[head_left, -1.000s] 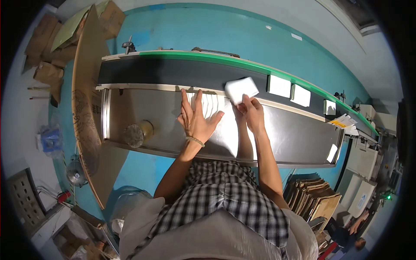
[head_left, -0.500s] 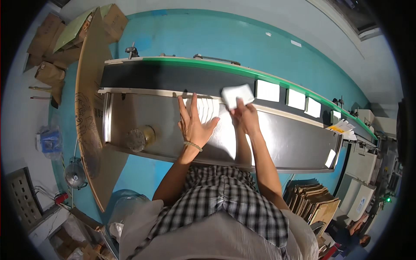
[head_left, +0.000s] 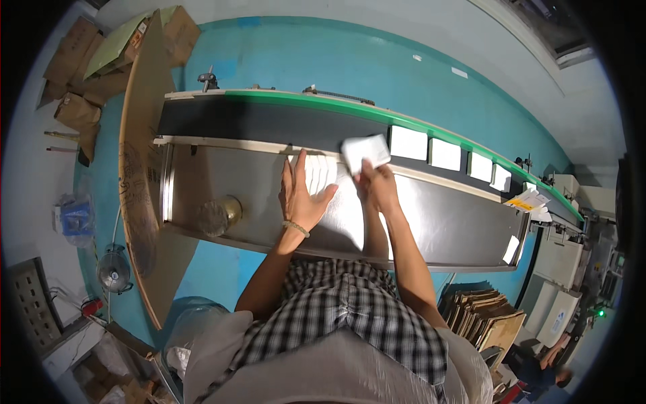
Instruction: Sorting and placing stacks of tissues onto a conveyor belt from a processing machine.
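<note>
My left hand [head_left: 304, 202] lies with its fingers stretched out and thumb apart along the left side of a row of overlapping white flat packets [head_left: 319, 172] on the steel tray [head_left: 444, 215]. To the right of that row, my right hand [head_left: 379, 187] pinches one white rectangular packet [head_left: 367, 149], slightly blurred, over the near edge of the black conveyor belt [head_left: 269, 124]. Several similar white packets [head_left: 408, 143] lie spaced along the belt toward the right. Whether they are cards or small boxes, I cannot tell.
A clear round roll or jar [head_left: 221, 214] sits at the tray's left. A tall cardboard sheet [head_left: 145, 182] stands beyond the tray's left end. Yellow-and-white papers [head_left: 529, 200] are at its right corner. Flattened cardboard [head_left: 481, 313] is stacked at lower right; another person [head_left: 542, 374] is behind it.
The packets on the belt have shifted right, and one more now lies at their left end. My right hand holds a packet in nearly the same place; my left hand moved slightly right.
</note>
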Motion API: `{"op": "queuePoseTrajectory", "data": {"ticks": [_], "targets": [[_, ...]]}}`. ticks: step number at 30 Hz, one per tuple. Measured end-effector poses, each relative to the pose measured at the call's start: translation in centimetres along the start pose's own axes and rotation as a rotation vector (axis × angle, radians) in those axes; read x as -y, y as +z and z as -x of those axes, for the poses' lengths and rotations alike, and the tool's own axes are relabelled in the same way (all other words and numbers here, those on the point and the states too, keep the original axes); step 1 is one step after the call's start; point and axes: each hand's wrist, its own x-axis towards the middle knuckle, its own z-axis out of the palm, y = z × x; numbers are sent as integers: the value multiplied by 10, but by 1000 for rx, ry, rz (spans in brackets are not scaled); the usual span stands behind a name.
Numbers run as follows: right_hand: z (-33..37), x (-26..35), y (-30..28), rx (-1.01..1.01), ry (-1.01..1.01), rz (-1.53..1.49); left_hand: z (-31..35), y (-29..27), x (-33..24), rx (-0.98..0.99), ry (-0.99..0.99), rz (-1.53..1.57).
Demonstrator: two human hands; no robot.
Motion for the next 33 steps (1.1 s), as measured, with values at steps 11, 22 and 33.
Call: {"op": "queuePoseTrajectory", "data": {"ticks": [11, 22, 33], "targets": [[36, -15, 8, 283, 71, 457, 7, 3, 11, -6, -54, 21], [37, -16, 36, 183, -131, 407, 10, 12, 13, 36, -21, 374], [1, -13, 36, 54, -84, 29, 11, 15, 39, 33, -126, 585]]}}
